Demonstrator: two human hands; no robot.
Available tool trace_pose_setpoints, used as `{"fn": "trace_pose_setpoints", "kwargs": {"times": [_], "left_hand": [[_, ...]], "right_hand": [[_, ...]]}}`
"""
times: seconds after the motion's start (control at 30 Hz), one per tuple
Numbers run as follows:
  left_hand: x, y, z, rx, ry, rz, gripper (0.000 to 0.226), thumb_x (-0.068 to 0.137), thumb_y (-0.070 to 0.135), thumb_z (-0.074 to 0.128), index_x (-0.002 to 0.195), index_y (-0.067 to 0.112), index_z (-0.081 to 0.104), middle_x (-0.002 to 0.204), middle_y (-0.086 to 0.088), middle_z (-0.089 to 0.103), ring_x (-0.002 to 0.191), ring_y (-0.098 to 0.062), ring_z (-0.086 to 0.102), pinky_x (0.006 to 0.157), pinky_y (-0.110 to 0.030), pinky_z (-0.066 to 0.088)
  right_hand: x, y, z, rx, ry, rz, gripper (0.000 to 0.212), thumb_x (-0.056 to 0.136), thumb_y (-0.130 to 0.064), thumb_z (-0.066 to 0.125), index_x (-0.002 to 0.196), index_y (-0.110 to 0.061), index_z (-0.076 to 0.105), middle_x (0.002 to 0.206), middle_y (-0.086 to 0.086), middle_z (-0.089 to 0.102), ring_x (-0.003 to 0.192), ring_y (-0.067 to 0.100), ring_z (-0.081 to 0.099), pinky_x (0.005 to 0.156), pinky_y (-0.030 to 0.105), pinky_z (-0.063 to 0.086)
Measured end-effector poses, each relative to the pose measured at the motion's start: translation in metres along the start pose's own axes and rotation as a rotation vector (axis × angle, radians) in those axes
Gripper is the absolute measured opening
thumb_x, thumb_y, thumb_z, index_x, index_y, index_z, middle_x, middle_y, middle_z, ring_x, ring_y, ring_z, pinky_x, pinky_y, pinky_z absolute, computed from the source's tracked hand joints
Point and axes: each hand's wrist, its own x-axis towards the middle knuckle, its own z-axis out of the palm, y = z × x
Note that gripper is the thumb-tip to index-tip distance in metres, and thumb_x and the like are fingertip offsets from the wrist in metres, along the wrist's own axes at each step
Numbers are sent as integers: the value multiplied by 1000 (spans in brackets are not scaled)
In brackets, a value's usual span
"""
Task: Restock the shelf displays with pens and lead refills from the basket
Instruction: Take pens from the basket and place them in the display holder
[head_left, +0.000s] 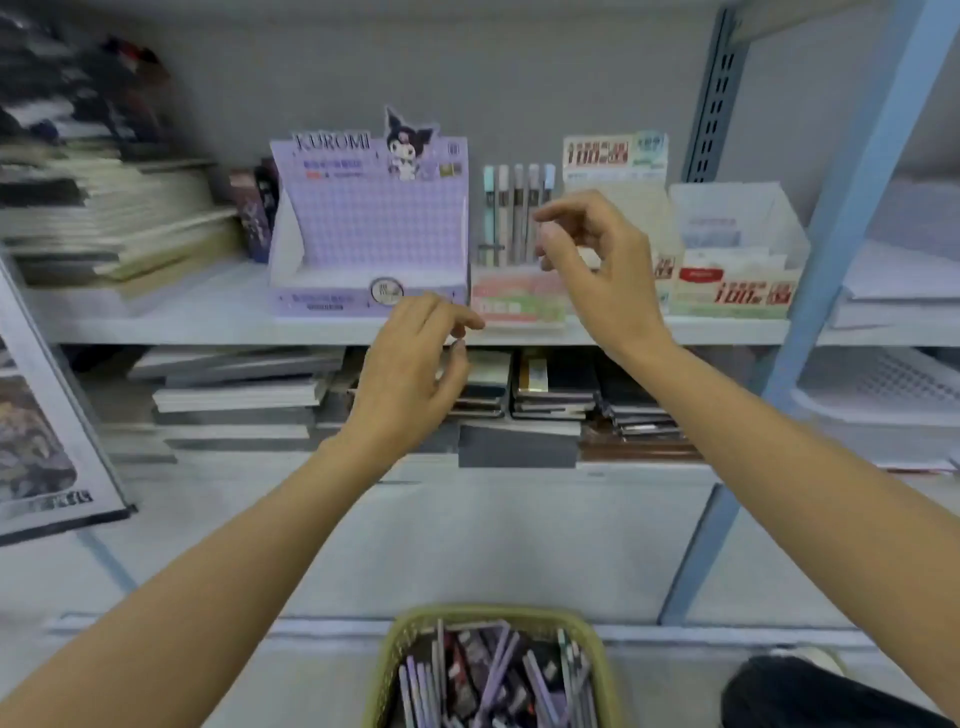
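Note:
A green basket (387, 670) full of purple and dark pens and refill packs sits at the bottom centre. On the shelf stands an empty purple Kuromi display box (369, 228). Right of it, a pink and green display box (519, 304) holds several upright pens (514, 208). My right hand (597, 260) hovers in front of those pens with loosely curled fingers, holding nothing. My left hand (415, 374) hangs lower, just before the shelf edge near the Kuromi box's front right corner, fingers relaxed and empty.
Two clear bins with red-lettered labels (737, 260) stand right of the pens. Stacked books (114, 218) fill the shelf's left; more notebooks (550, 395) lie on the shelf below. A blue upright post (852, 208) rises at right. A framed picture (47, 415) leans at left.

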Motion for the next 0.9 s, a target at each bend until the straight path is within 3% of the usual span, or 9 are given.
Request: {"fn": "trace_pose_setpoints", "kwargs": {"times": [0.1, 0.17, 0.3, 0.4, 0.47, 0.57, 0.67, 0.8, 0.9], "left_hand": [[-58, 4, 35, -87, -190, -68, 14, 89, 8, 55, 100, 11, 63, 86, 6, 56, 81, -13, 49, 70, -28, 42], [-95, 7, 62, -122, -330, -141, 11, 88, 9, 58, 96, 14, 64, 82, 12, 51, 75, -8, 45, 67, -27, 41], [-176, 7, 118, -200, -731, -409, 12, 91, 16, 58, 98, 18, 66, 80, 8, 57, 70, -13, 50, 68, -33, 45], [-253, 7, 148, -212, -1088, -556, 11, 94, 19, 55, 93, 13, 65, 83, -6, 65, 73, -22, 56, 70, -35, 46], [-297, 11, 161, -218, -1208, -670, 15, 97, 18, 53, 98, 7, 63, 95, -13, 66, 83, -27, 58, 75, -37, 47], [-336, 15, 179, -221, -1187, -798, 23, 97, 22, 56, 112, 6, 58, 111, -13, 61, 101, -29, 57, 83, -37, 45], [-349, 18, 200, -185, -1101, -866, 41, 95, 27, 61, 129, 8, 50, 126, -12, 54, 114, -28, 52, 92, -36, 43], [-356, 22, 228, -79, -1067, -943, 52, 93, 38, 61, 131, 7, 44, 128, -14, 50, 120, -31, 44, 97, -37, 40], [-360, 22, 241, -19, -1037, -956, 41, 94, 37, 60, 119, 9, 46, 117, -12, 55, 115, -31, 43, 90, -38, 42]], "right_hand": [[-75, 14, 4, 33, -17, 58, 8, 96, -8, 53, 95, -6, 61, 79, -4, 60, 73, 20, 63, 68, 40, 54], [-117, 29, 13, 32, -94, 113, 9, 95, -3, 53, 94, -2, 62, 79, 0, 60, 71, 22, 62, 66, 39, 54], [-206, 80, 38, -13, -509, 374, 6, 94, -12, 58, 95, -9, 64, 74, -6, 62, 62, 22, 61, 59, 35, 52], [-290, 128, 47, -132, -825, 644, 9, 93, -19, 63, 99, -12, 65, 82, -3, 65, 71, 20, 64, 70, 34, 53], [-341, 151, 47, -223, -984, 797, 17, 92, -23, 64, 103, -11, 65, 93, 3, 69, 84, 21, 65, 79, 38, 53], [-395, 171, 46, -244, -1026, 1063, 28, 93, -20, 63, 116, -4, 58, 104, 12, 66, 93, 26, 63, 89, 44, 51], [-421, 181, 49, -304, -1019, 1167, 38, 93, -23, 64, 123, -4, 54, 108, 16, 64, 97, 29, 62, 87, 39, 51], [-433, 188, 62, -415, -1045, 1130, 34, 85, -40, 70, 83, -9, 57, 79, 13, 60, 73, 28, 58, 61, 33, 39], [-437, 189, 72, -556, -1120, 1052, 39, 83, -46, 71, 79, -10, 57, 81, 8, 55, 71, 24, 56, 59, 34, 44]]}}
